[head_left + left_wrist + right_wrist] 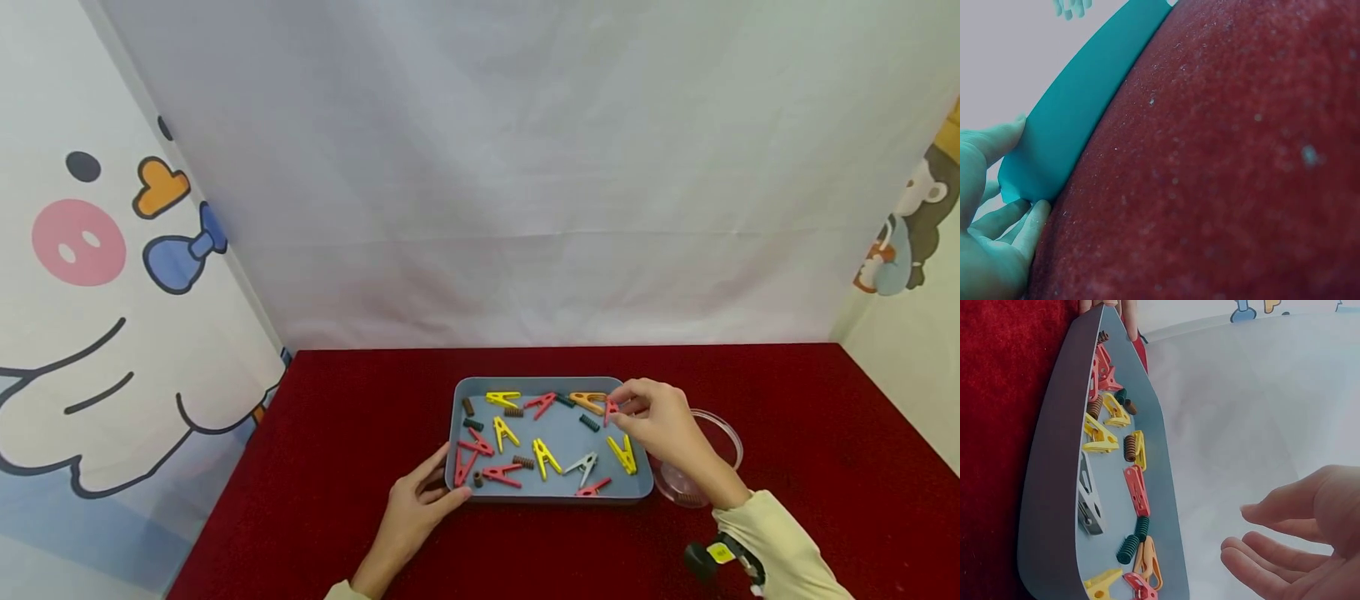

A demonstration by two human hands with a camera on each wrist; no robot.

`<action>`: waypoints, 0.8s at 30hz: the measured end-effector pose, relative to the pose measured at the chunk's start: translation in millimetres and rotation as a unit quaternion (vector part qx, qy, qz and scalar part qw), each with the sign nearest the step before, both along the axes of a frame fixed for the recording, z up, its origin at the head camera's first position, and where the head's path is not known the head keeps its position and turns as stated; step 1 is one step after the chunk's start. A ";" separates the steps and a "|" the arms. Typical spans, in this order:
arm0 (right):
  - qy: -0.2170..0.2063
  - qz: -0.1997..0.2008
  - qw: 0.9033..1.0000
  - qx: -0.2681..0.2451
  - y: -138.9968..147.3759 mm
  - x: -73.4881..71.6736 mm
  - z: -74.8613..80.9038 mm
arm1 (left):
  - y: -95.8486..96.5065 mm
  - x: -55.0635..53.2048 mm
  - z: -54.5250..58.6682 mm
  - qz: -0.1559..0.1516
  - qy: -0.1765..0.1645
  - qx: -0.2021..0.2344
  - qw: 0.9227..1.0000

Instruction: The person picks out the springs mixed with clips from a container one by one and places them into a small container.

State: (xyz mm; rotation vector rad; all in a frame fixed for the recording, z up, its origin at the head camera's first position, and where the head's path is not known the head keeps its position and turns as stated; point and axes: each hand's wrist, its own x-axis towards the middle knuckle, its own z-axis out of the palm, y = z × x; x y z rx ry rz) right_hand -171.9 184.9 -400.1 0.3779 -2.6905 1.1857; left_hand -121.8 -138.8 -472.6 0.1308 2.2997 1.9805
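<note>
Nearest the camera: pale sleeve [783,542] of the right arm, dark wrist device [738,557] strapped on. Behind everything, a white backdrop [525,167]. Red cloth [337,500] covers the table. On it, a blue-grey tray [558,429] lies flat.

Left hand [408,508]: grips the tray's near left corner, thumb on the near wall, fingers around the corner. Right hand [660,417]: over the tray's far right corner, thumb and fingers parted, nothing between them in its wrist view.

Clear round plastic item [681,490]: just right of the tray, partly hidden by the right forearm.

Tray contents: one orange clip [1149,559], one grey clip [1087,501], several yellow clips [1101,442] and red clips [1136,490], scattered; one red clip lies below the right fingertips. Smallest: dark green springs [1128,549] and brown springs [1129,448], loose among the clips.
</note>
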 end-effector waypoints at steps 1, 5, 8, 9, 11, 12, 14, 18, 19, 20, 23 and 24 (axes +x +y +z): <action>-0.003 0.001 1.000 -0.001 -1.2 -0.8 -0.8 | -0.1 0.1 0.0 0.001 0.001 -0.001 1.000; -0.015 0.004 1.000 -0.003 -5.5 -3.5 -4.3 | -0.4 0.6 0.0 0.002 0.003 0.000 1.000; -0.022 -0.001 1.000 0.001 -8.4 -4.6 -6.7 | -0.4 0.5 0.0 -0.001 0.005 0.003 1.000; -0.023 -0.002 1.000 0.003 -9.5 -4.9 -7.5 | -0.4 0.4 0.0 -0.002 0.005 0.004 1.000; -0.024 -0.005 1.000 0.008 -11.5 -5.4 -8.8 | -0.4 0.2 -0.3 -0.004 0.006 0.006 1.000; -0.023 -0.005 1.000 0.009 -12.5 -5.7 -9.4 | -0.5 0.2 -0.4 -0.004 0.006 0.006 1.000; -0.020 -0.004 1.000 0.009 -14.1 -6.6 -10.6 | -0.6 0.0 -0.8 -0.005 0.006 0.006 1.000; -0.013 -0.006 1.000 0.016 -16.9 -9.0 -14.2 | -0.9 -0.2 -2.3 -0.002 0.008 0.005 1.000; -0.013 -0.007 1.000 0.019 -17.5 -9.6 -15.3 | -1.0 -0.5 -3.3 -0.002 0.009 0.006 1.000; -0.013 -0.010 1.000 0.022 -18.1 -10.4 -16.7 | -1.2 -0.8 -4.7 -0.001 0.008 0.008 1.000; -0.014 -0.016 0.999 0.030 -19.6 -13.2 -20.9 | -1.8 -3.3 -11.9 0.000 0.009 0.014 1.000; -0.016 -0.022 0.999 0.033 -20.4 -14.2 -22.2 | -2.0 -4.5 -15.1 0.001 0.010 0.013 1.000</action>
